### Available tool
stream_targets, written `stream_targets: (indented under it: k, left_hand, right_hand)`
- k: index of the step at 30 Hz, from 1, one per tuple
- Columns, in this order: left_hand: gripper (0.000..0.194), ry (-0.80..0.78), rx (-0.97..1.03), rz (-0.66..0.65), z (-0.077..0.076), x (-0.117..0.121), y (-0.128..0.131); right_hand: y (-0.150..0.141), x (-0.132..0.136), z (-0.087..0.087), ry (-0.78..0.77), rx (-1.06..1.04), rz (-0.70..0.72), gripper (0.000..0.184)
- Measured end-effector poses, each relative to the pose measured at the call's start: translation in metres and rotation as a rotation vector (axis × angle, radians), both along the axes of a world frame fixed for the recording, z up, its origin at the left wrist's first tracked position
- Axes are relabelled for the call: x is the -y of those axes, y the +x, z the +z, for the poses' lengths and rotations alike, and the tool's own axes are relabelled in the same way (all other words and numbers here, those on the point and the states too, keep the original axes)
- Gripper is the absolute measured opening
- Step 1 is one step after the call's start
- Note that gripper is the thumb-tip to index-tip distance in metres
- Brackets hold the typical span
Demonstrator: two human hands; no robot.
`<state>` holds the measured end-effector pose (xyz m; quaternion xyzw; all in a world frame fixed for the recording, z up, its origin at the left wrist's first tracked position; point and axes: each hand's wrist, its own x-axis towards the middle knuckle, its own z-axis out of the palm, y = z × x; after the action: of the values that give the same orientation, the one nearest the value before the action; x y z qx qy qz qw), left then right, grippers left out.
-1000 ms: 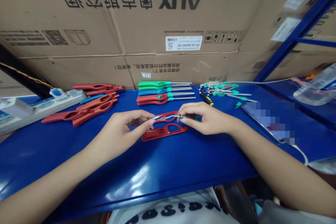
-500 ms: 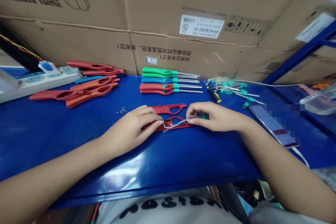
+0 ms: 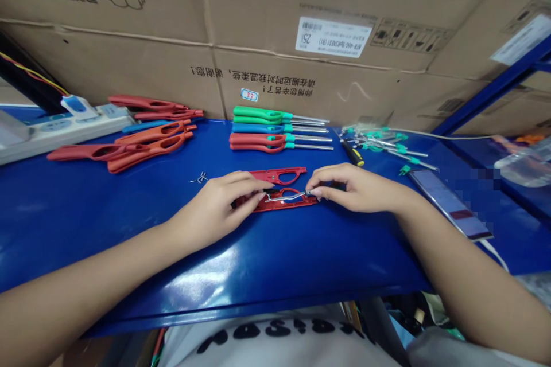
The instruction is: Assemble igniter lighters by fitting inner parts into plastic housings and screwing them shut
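In the head view my left hand [image 3: 219, 199] pinches a small black part [image 3: 270, 190] over the left end of a red lighter shell half [image 3: 297, 203]. My right hand [image 3: 359, 188] has thumb and fingertips closed on the end of a metal lighter tube [image 3: 307, 192] at the shell's right end; the rest of the tube is hidden by the hand. Thin pale wires [image 3: 284, 199] run between the two hands, lying over the shell's open inside. Just behind lies a second red shell half [image 3: 278, 175], partly covered by my left fingers.
Small screws [image 3: 200, 178] lie left of the shells. Assembled lighters [image 3: 258, 141] are lined up behind, and loose handles [image 3: 150, 149] sit left. A screwdriver [image 3: 353, 153], metal tubes [image 3: 398, 149] and a phone [image 3: 450, 203] lie right. Cardboard [image 3: 258, 28] walls the back.
The black part and the tube end have come down closer to the shell half. The wires now lie lower along it. My right hand has turned slightly, hiding the green piece that showed earlier.
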<state>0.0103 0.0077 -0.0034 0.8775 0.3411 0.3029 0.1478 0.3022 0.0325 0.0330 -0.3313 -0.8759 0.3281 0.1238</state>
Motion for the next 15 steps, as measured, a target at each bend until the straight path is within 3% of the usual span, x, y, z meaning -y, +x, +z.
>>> stream_targets:
  k: [15]
  left_hand:
    - [0.019, -0.078, 0.023, -0.017, -0.0007, 0.0023, 0.0017]
  right_hand:
    - [0.0009, 0.0011, -0.0012, -0.020, 0.044, -0.062, 0.020]
